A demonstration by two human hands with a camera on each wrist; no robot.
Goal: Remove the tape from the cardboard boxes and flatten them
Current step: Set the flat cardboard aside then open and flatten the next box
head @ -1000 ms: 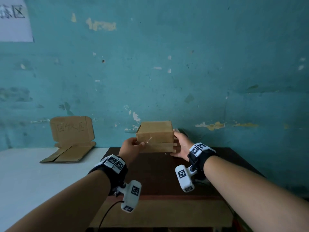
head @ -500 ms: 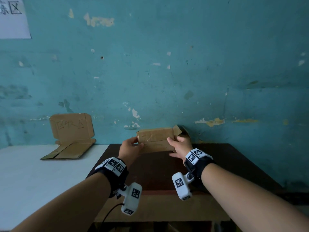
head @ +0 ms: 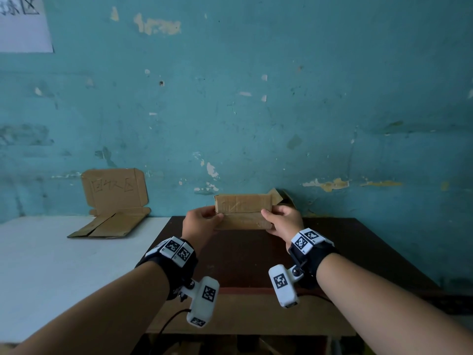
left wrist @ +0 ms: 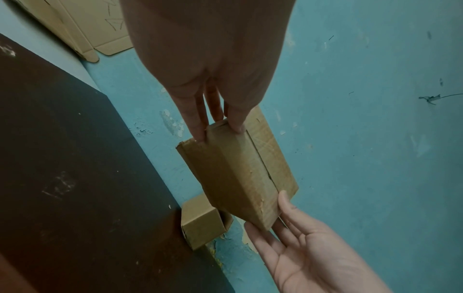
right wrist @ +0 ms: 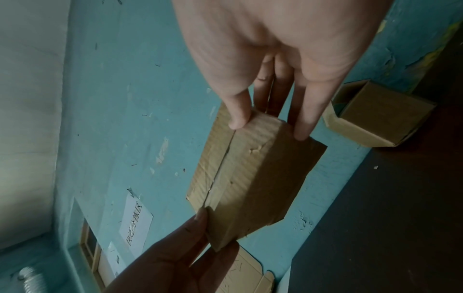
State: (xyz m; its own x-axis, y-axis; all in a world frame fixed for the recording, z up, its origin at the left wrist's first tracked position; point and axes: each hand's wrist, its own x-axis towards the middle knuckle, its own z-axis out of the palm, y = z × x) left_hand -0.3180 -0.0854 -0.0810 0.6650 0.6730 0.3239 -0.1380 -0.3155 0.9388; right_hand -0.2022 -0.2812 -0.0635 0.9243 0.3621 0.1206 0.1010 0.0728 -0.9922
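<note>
A small brown cardboard box (head: pixel 243 211) is held in the air over the far edge of the dark table (head: pixel 256 257), its taped seam facing me. My left hand (head: pixel 202 221) pinches the box's left end, thumb on the seam face and fingers behind. My right hand (head: pixel 281 221) pinches the right end the same way. The left wrist view shows the box (left wrist: pixel 238 174) between my left fingertips (left wrist: pixel 235 124) and the right hand (left wrist: pixel 300 247). In the right wrist view the seam runs the length of the box (right wrist: pixel 250 174).
A second small box (right wrist: pixel 375 117), open at one end, lies on the dark table against the teal wall, just behind the held box. Flattened cardboard (head: pixel 115 201) leans on the wall over the white table (head: pixel 51 265) at the left.
The box has come down a little and turned, so its taped seam now faces me. Both hands kept hold; the right thumb has moved onto the front face.
</note>
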